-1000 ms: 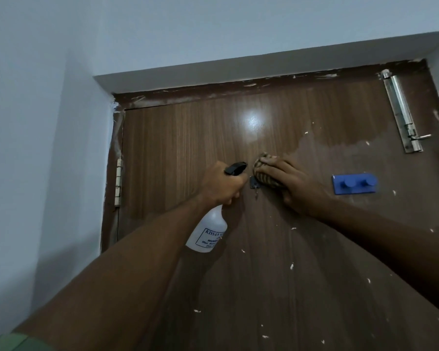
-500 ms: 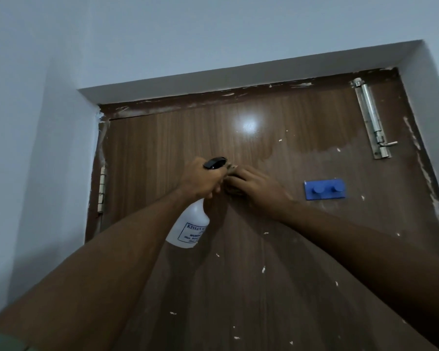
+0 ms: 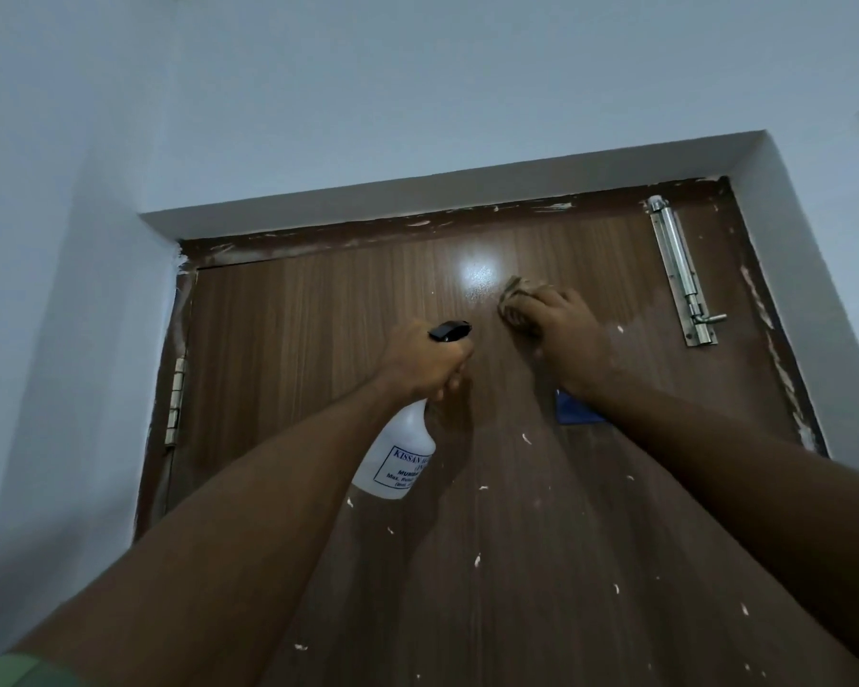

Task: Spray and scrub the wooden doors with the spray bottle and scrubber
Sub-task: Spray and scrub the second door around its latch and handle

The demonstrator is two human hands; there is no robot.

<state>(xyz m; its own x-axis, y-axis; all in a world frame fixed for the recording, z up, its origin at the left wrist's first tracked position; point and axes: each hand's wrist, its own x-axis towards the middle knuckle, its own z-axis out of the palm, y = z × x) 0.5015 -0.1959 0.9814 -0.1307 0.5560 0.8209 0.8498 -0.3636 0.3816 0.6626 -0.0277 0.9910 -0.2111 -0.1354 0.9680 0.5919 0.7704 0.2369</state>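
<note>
A pale blue-grey painted wall (image 3: 60,290) fills the left side, smooth and matt. At the door's left edge sits a dull metal butt hinge (image 3: 178,400), flecked with paint. The brown wood-grain laminate door (image 3: 318,329) has fine vertical streaks, a glossy sheen with one bright reflection near the top, and scattered whitish paint specks lower down.

The left hand (image 3: 425,361) has its fingers curled round the neck of a translucent white plastic spray bottle (image 3: 399,458) with a black trigger head; the bottle hangs below the fist, close to the door face. Its blue-bordered label reads "KISSAN"; the lines beneath are partly hidden and too small to read.

The right hand (image 3: 561,322) presses a tan, coarse-woven scrubber (image 3: 517,302) flat against the upper door, fingers bent over it. Below the right wrist shows a corner of a blue plastic hook plate (image 3: 574,411). Farther right, a long silver metal tower bolt (image 3: 683,275) is fixed vertically near the door's top corner.
</note>
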